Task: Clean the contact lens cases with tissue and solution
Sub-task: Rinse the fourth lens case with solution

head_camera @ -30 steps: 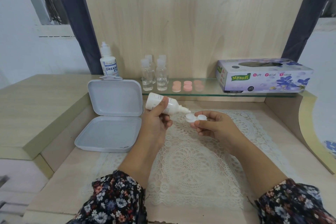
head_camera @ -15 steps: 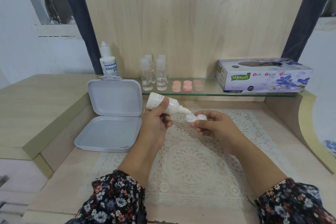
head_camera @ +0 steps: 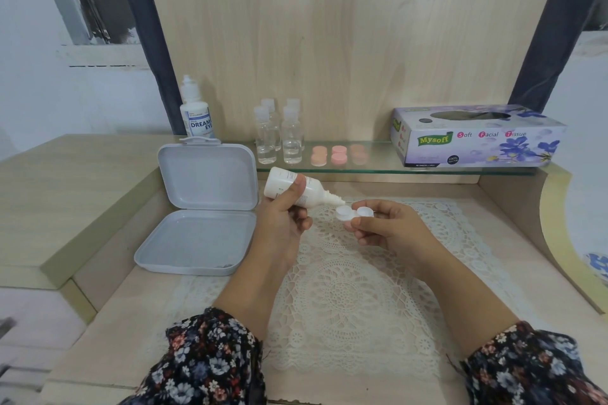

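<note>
The little white lens case (head_camera: 353, 213) sits up in the air over the lace mat (head_camera: 345, 289), pinched at its edge by the right hand (head_camera: 391, 230). If that pinch slips or the case tips, the water could spill onto the mat. A hard squeeze could splash too. The left hand (head_camera: 284, 220) wraps its fingers round the tilted solution bottle (head_camera: 296, 187), tip right over one cup

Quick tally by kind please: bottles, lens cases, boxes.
White solution bottles: 2, one in the left hand, one labelled at the back
Clear bottles: 4
Pink lens cases: 3
White lens case: 1, in the right hand
Tissue box: 1
Open grey box: 1
Total: 12
</note>
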`<state>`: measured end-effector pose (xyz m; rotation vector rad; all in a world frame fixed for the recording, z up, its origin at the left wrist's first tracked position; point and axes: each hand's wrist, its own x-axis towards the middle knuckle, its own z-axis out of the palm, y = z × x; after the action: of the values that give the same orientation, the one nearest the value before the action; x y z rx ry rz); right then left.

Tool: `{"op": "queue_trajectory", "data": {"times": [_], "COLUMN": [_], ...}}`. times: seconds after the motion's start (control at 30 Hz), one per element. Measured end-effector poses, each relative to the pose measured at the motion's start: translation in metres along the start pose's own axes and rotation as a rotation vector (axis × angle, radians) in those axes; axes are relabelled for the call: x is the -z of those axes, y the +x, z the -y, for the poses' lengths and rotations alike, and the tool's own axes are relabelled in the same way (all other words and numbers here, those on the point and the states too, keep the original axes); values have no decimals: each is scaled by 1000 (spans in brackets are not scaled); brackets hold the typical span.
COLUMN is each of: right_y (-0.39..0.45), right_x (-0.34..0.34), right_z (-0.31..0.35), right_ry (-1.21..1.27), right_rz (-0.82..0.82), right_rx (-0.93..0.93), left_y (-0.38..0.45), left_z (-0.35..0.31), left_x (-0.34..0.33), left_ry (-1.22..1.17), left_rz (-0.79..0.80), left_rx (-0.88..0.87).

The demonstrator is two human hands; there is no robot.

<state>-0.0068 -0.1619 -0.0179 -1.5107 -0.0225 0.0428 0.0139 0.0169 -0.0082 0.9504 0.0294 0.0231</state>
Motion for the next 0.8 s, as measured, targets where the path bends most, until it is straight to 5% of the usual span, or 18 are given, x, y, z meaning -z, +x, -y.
{"op": "queue_trajectory", "data": {"times": [0.8], "right_y": [-1], "right_x": [0], "right_z": [1], "right_ry": [10], "right_rz": [-6], "right_rx": [-8], "left_y": [1], "left_z": [-1], "left_x": [0], "left_ry": [-5], "left_rz": [-23], "left_rx": [-6]}}
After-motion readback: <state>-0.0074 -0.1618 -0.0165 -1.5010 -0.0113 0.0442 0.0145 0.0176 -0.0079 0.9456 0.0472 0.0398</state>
